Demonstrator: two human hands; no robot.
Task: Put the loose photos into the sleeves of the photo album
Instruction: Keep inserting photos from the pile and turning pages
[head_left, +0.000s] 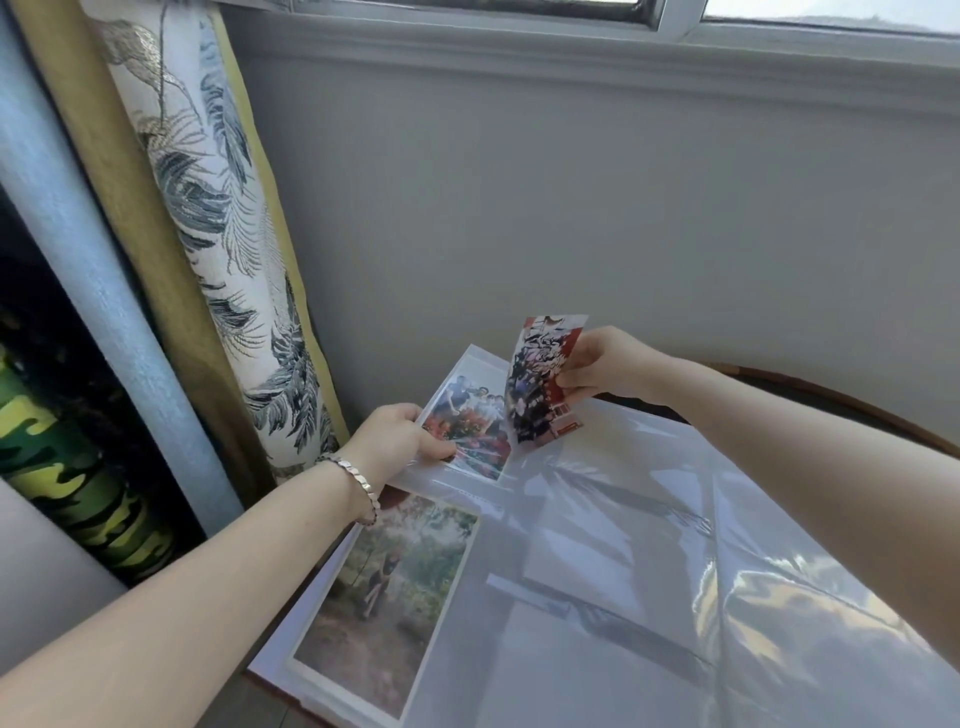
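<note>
The photo album lies open before me, its glossy clear sleeves catching window reflections. The far left sleeve holds a group photo. The near left sleeve holds a garden photo. My left hand, a bracelet on its wrist, pinches the left edge of the top sleeve at the group photo. My right hand pinches a loose photo of a crowd with red borders. It is held upright and tilted above the sleeve to the right of the group photo.
Rolls of fabric lean against the grey wall on the left, close to the album's left edge. A round brown table rim shows behind my right forearm. A window frame runs along the top.
</note>
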